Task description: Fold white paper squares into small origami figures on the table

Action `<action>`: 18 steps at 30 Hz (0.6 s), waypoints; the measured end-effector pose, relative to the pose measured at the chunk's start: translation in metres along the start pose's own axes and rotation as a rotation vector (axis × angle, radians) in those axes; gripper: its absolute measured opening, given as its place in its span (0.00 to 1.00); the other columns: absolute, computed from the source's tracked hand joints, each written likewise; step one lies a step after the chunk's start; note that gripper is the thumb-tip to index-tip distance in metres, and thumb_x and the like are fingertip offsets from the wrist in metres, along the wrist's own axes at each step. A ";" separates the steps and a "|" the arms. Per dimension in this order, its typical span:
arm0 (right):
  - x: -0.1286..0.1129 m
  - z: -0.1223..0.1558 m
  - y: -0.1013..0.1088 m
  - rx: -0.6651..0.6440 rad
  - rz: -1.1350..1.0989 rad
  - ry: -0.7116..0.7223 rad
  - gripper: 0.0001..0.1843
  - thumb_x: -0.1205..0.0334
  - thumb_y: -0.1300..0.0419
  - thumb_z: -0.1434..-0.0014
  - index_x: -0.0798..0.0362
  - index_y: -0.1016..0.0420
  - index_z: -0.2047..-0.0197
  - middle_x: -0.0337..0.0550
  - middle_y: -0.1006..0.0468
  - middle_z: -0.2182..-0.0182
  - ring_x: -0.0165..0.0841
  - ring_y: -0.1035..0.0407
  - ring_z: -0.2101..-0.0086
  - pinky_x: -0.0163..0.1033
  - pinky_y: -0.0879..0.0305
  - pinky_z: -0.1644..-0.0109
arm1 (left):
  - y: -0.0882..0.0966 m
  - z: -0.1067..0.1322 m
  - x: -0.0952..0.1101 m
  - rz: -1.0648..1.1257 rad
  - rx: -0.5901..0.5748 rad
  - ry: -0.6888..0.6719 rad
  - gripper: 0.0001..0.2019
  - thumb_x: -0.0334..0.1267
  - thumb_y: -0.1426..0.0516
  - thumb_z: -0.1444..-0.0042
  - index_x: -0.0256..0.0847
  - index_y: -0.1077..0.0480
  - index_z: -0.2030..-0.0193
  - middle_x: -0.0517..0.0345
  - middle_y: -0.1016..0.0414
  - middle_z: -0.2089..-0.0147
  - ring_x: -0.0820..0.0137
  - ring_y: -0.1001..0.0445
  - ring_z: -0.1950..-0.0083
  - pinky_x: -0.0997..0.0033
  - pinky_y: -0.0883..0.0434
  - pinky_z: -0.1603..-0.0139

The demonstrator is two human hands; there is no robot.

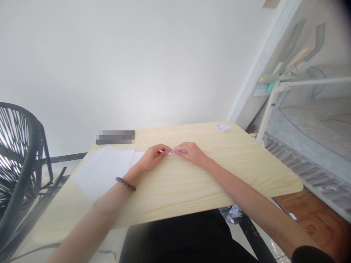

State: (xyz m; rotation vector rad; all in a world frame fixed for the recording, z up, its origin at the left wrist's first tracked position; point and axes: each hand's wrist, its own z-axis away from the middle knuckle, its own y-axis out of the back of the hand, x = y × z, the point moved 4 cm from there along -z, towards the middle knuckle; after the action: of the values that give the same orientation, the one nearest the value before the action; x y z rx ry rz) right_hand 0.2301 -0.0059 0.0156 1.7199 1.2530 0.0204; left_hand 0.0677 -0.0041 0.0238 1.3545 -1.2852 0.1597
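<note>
A small piece of paper (171, 151), whitish with a pinkish tint and seemingly folded, is pinched between both hands just above the table. My left hand (154, 156) has its thumb and fingers closed on the paper's left end. On the other end, my right hand (191, 152) grips with thumb and fingertips together. Much of the paper is hidden by the fingers, so its full shape cannot be made out. White paper sheets (106, 166) lie beside my left forearm, which wears a dark beaded bracelet (125, 184).
On the wooden table (175, 193), a small folded white paper (223, 128) lies at the far right corner. A dark, blurred-out flat object (115, 137) is at the back left. A woven chair (22, 157) stands left; a white metal frame (270, 106) stands right.
</note>
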 end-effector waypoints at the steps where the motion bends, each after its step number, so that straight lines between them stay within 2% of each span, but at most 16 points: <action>1: 0.000 0.000 0.000 0.003 0.003 0.002 0.10 0.63 0.48 0.45 0.47 0.27 0.63 0.34 0.24 0.65 0.28 0.31 0.65 0.34 0.40 0.57 | 0.000 0.000 -0.001 0.004 0.018 0.008 0.11 0.40 0.52 0.45 0.41 0.33 0.61 0.56 0.29 0.61 0.70 0.31 0.60 0.71 0.33 0.60; 4: -0.001 0.000 0.001 0.019 0.018 -0.004 0.09 0.63 0.47 0.45 0.48 0.26 0.63 0.34 0.23 0.66 0.28 0.31 0.65 0.34 0.39 0.58 | 0.003 0.000 -0.003 0.001 0.102 0.021 0.09 0.41 0.50 0.47 0.40 0.35 0.62 0.56 0.29 0.62 0.71 0.30 0.62 0.72 0.32 0.63; 7: -0.002 -0.001 0.002 0.037 0.022 -0.009 0.09 0.63 0.47 0.46 0.48 0.26 0.63 0.35 0.23 0.66 0.28 0.31 0.65 0.34 0.39 0.58 | 0.007 0.000 -0.001 -0.056 0.173 -0.024 0.08 0.42 0.49 0.47 0.40 0.35 0.66 0.55 0.30 0.59 0.70 0.31 0.60 0.73 0.32 0.65; 13: -0.006 -0.002 0.006 0.077 0.030 -0.073 0.09 0.61 0.47 0.46 0.47 0.25 0.64 0.36 0.23 0.65 0.29 0.30 0.66 0.34 0.38 0.60 | 0.010 0.002 0.005 -0.227 0.212 -0.112 0.10 0.41 0.50 0.46 0.40 0.31 0.65 0.54 0.32 0.54 0.70 0.31 0.60 0.72 0.31 0.66; 18: -0.006 -0.002 0.007 0.107 0.045 -0.101 0.10 0.59 0.46 0.46 0.46 0.25 0.64 0.36 0.23 0.66 0.30 0.30 0.67 0.35 0.38 0.60 | 0.007 0.002 0.003 -0.234 0.191 -0.151 0.11 0.41 0.49 0.47 0.41 0.30 0.61 0.52 0.33 0.52 0.70 0.31 0.60 0.71 0.30 0.66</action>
State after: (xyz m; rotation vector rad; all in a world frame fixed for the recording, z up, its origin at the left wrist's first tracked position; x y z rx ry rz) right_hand 0.2314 -0.0090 0.0241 1.8183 1.1587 -0.1075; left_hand 0.0631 -0.0051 0.0298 1.6966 -1.2473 0.0181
